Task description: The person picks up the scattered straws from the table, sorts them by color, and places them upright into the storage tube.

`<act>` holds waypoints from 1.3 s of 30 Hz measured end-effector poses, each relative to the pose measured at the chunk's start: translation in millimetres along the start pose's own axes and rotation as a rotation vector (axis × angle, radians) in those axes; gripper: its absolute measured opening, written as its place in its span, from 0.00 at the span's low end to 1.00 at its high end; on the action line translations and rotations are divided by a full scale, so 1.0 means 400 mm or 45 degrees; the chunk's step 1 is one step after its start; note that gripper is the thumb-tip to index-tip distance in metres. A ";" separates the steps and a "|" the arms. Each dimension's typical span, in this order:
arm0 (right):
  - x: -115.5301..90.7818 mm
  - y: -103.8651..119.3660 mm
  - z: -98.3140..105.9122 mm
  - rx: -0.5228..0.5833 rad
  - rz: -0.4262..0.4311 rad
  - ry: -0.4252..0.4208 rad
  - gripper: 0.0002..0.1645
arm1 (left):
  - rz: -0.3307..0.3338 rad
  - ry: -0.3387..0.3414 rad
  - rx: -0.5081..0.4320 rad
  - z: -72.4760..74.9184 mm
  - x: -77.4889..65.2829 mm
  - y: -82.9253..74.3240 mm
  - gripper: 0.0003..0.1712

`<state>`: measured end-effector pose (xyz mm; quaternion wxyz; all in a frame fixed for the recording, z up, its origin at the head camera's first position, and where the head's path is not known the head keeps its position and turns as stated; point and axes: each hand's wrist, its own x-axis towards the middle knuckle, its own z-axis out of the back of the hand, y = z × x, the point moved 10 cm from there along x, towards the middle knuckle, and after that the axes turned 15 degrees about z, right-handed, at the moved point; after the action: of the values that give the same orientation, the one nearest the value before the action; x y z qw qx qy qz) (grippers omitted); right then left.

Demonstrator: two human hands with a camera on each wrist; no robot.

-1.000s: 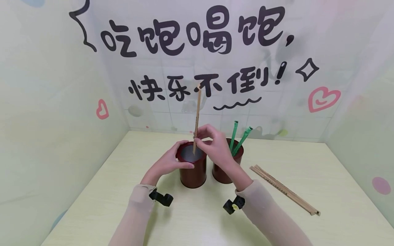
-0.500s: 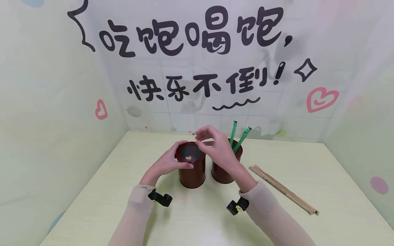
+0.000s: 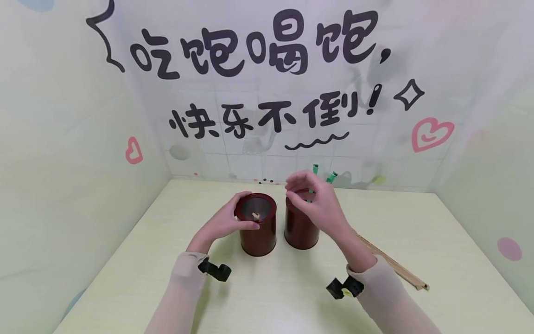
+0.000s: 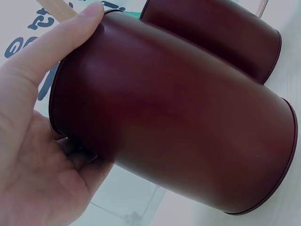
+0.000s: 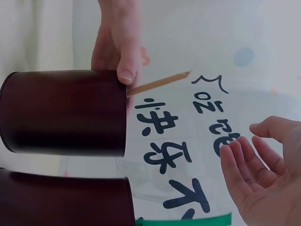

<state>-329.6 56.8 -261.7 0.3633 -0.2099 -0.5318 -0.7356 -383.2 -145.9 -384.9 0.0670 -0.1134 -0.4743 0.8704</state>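
Observation:
My left hand (image 3: 221, 220) grips the rim of a dark red cylindrical can (image 3: 258, 241), thumb on the near side and fingers round the far side. Inside that can leans a brown paper-wrapped stick (image 5: 160, 84); its end pokes out past the rim in the right wrist view. My right hand (image 3: 319, 202) hovers in front of a second dark red can (image 3: 301, 234), fingers loosely bent and holding nothing. Two green paper-wrapped sticks (image 3: 332, 177) stand in the second can, mostly hidden behind the right hand.
Brown paper-wrapped sticks (image 3: 402, 271) lie on the pale table (image 3: 258, 297) at the right, partly covered by the right forearm. A white backdrop (image 3: 233, 162) with black lettering closes off the back, with pale walls on both sides.
The right hand let go of the brown stick, which dropped into the left can. It then moved right, off that can and over to the second one. The left hand keeps its grip.

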 end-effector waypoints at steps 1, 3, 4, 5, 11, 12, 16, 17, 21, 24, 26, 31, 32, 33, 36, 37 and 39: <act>-0.004 -0.001 0.010 -0.010 -0.006 -0.006 0.14 | 0.001 0.001 0.000 0.000 0.000 0.000 0.52; -0.014 -0.004 0.030 -0.028 -0.015 -0.018 0.14 | -0.001 0.002 -0.001 -0.001 0.000 0.000 0.52; -0.020 -0.006 0.040 -0.038 -0.018 -0.023 0.14 | -0.003 0.003 -0.001 -0.001 0.001 0.000 0.52; -0.025 -0.008 0.051 -0.042 -0.020 -0.031 0.14 | -0.005 0.003 0.000 -0.001 0.001 0.000 0.52; -0.065 -0.026 0.120 -0.049 -0.030 -0.097 0.14 | -0.005 0.005 -0.007 -0.002 0.001 0.002 0.52; -0.072 -0.030 0.131 -0.053 -0.032 -0.111 0.14 | -0.003 0.005 -0.007 -0.002 0.001 0.003 0.52; -0.098 -0.042 0.183 -0.086 -0.035 -0.175 0.14 | -0.008 0.004 -0.004 -0.002 0.002 0.003 0.52; -0.104 -0.044 0.196 -0.094 -0.039 -0.188 0.14 | -0.008 0.003 0.000 -0.002 0.003 0.003 0.52; -0.132 -0.055 0.244 -0.120 -0.067 -0.225 0.15 | -0.009 0.005 0.001 -0.003 0.004 0.002 0.52; -0.157 -0.069 0.279 -0.135 -0.083 -0.243 0.14 | -0.009 0.005 0.002 -0.003 0.005 0.001 0.52; -0.177 -0.083 0.304 -0.149 -0.093 -0.251 0.13 | -0.008 0.003 0.002 -0.003 0.004 0.001 0.52; -0.236 -0.133 0.363 -0.160 -0.131 -0.263 0.15 | -0.006 0.007 0.001 -0.004 0.002 -0.001 0.52; -0.248 -0.143 0.374 -0.163 -0.141 -0.262 0.15 | -0.004 0.008 0.001 -0.004 0.002 -0.001 0.52; -0.259 -0.152 0.383 -0.171 -0.148 -0.258 0.15 | -0.005 0.009 0.000 -0.004 0.003 -0.001 0.52; -0.291 -0.177 0.406 -0.202 -0.178 -0.236 0.14 | -0.002 0.010 0.001 -0.004 0.004 -0.001 0.52; -0.302 -0.185 0.411 -0.220 -0.191 -0.224 0.13 | -0.001 0.011 0.001 -0.004 0.005 0.000 0.52; -0.324 -0.204 0.420 -0.243 -0.224 -0.196 0.13 | 0.002 0.011 0.002 -0.004 0.006 0.001 0.52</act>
<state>-320.6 268.1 -345.2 0.2341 -0.2517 -0.5020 -0.7936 -384.9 -144.1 -386.4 0.0685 -0.1176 -0.4734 0.8703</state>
